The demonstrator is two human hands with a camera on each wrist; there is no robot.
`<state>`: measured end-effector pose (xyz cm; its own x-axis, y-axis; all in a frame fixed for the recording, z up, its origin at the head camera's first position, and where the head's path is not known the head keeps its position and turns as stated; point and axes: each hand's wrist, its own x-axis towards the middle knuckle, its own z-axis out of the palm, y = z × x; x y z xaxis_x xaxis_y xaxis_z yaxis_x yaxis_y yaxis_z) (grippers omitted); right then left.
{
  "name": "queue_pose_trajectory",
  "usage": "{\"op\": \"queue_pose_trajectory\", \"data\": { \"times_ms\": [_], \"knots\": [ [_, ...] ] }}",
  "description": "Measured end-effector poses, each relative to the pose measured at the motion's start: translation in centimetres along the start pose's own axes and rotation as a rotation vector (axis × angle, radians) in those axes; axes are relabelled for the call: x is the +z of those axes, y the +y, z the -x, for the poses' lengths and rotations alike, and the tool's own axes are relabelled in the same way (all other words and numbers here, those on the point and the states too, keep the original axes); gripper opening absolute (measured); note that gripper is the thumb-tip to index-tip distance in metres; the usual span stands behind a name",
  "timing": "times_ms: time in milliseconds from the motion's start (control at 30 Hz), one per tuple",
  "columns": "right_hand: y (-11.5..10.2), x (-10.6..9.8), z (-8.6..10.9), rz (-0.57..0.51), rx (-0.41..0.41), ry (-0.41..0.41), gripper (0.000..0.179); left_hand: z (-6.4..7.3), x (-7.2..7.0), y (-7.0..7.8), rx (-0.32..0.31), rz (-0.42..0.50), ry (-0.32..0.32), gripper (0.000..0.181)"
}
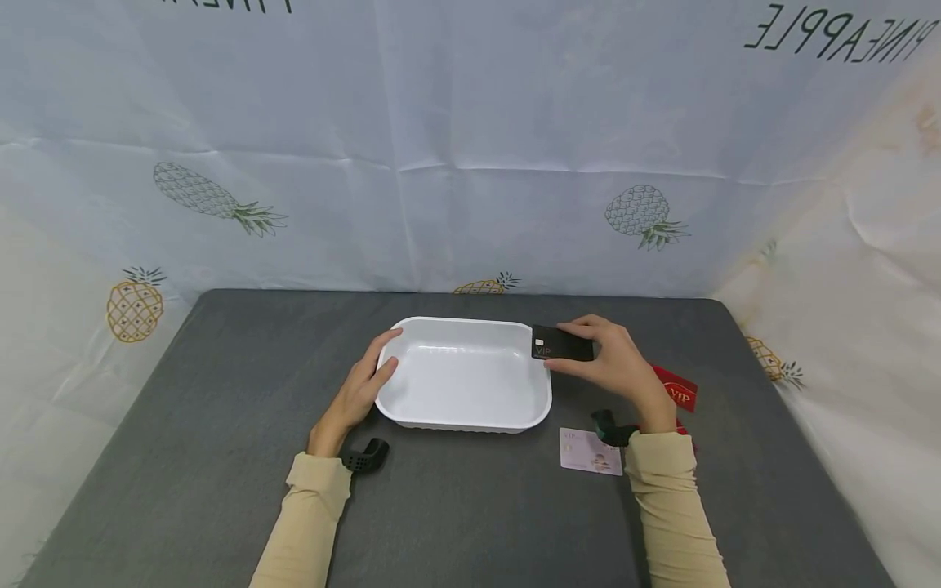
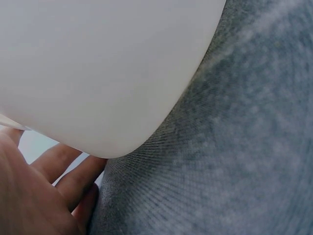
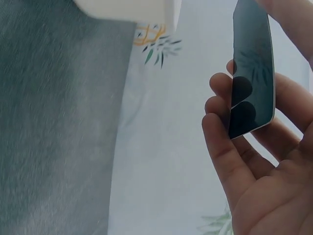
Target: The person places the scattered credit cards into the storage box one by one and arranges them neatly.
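A white rectangular tray (image 1: 463,388) with rounded corners sits on the dark grey table. My left hand (image 1: 360,388) holds it at its left end, the thumb over the rim; in the left wrist view the fingers (image 2: 73,181) bend round the edge of the tray (image 2: 98,73). My right hand (image 1: 613,359) pinches a black VIP card (image 1: 562,344) between thumb and fingers, over the tray's right rim. In the right wrist view, the card's glossy dark face (image 3: 252,73) reflects the fingertips.
Right of the tray a pink card (image 1: 588,452) lies on the table (image 1: 470,514). A red VIP card (image 1: 676,389) and another red piece are partly hidden by the right forearm. A pineapple-print cloth (image 1: 441,220) hangs behind the table's far edge.
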<state>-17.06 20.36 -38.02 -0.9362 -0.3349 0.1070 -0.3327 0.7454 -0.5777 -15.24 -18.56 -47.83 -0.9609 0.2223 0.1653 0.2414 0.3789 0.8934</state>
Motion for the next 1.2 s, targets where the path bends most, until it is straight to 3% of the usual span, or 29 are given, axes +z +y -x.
{"op": "queue_pose_trajectory", "data": {
  "times_ms": [667,1200],
  "knots": [
    [-5.2,3.2,-1.5,-0.1,-0.066,-0.003,0.065,-0.2,0.0,-0.1,0.0,0.012,-0.008,0.055],
    [-8.5,6.6,-2.4,-0.148,-0.072,-0.001,0.068,-0.2,-0.3,0.0,0.008,0.006,-0.007,0.055]
  ]
}}
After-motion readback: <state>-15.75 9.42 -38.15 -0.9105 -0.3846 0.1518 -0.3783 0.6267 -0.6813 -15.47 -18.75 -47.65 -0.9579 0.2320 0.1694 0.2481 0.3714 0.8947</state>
